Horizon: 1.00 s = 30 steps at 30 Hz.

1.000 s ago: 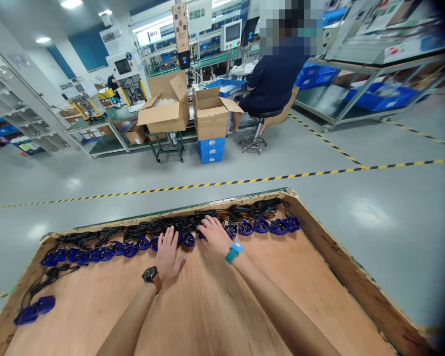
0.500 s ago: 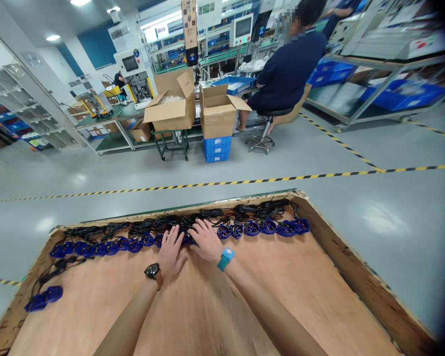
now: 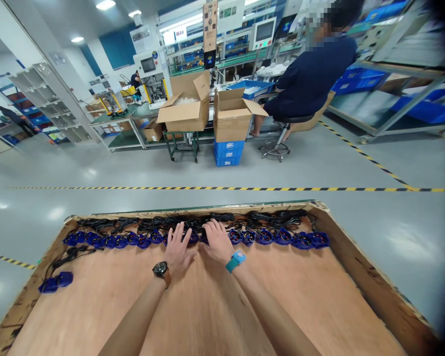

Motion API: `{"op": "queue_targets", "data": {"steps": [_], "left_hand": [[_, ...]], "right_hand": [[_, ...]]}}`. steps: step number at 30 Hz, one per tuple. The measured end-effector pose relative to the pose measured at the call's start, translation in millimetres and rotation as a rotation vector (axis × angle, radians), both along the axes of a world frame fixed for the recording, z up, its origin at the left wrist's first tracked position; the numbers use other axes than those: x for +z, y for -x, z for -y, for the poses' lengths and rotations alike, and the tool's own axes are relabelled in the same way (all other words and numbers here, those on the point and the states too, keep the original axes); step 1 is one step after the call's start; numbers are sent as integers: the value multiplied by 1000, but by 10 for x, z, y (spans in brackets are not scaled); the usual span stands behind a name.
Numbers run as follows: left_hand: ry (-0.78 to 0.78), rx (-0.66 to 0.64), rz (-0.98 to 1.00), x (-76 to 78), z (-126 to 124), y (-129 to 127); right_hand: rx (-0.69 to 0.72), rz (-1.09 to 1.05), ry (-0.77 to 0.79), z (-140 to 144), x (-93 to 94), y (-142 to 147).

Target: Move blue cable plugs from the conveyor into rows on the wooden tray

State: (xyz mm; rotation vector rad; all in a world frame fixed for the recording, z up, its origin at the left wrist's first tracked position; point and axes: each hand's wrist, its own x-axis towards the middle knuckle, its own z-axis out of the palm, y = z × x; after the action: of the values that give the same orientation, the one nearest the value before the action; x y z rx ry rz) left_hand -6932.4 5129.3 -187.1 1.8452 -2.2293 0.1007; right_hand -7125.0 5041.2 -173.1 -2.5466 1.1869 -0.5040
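My left hand lies over the row of blue round parts with its fingers spread. Wires show inside the parts' open faces. Beside it, my right hand rests on the same row, fingers stretched forward and slightly apart. Under and between my hands some parts are partly hidden. To the right the row goes on with blue housings, to the left with more blue housings. Behind them lie bundled black cables along the far wall of the wooden tray.
Two more blue parts lie near the tray's left wall, joined to a black cable. Beyond the tray, a yellow-black floor line crosses the floor. Farther off are a cardboard box on blue crates and a seated person.
The view has turned, so the tray and room sit further right in the picture. My hands stay at about the same spot on the row, fingers still spread.
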Motion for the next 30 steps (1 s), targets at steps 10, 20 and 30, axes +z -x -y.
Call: {"op": "queue_targets", "data": {"steps": [10,20,30], "left_hand": [[-12,151,141,-65,-153,-324],[-20,174,11,-30,-38,-167],[-11,158,-29,-74,-6,-201]], "right_hand": [[140,-20,59,-64,-78,-426],[79,14,66,-61,-129,-443],[55,-34,81,-90,-171,-480]]}}
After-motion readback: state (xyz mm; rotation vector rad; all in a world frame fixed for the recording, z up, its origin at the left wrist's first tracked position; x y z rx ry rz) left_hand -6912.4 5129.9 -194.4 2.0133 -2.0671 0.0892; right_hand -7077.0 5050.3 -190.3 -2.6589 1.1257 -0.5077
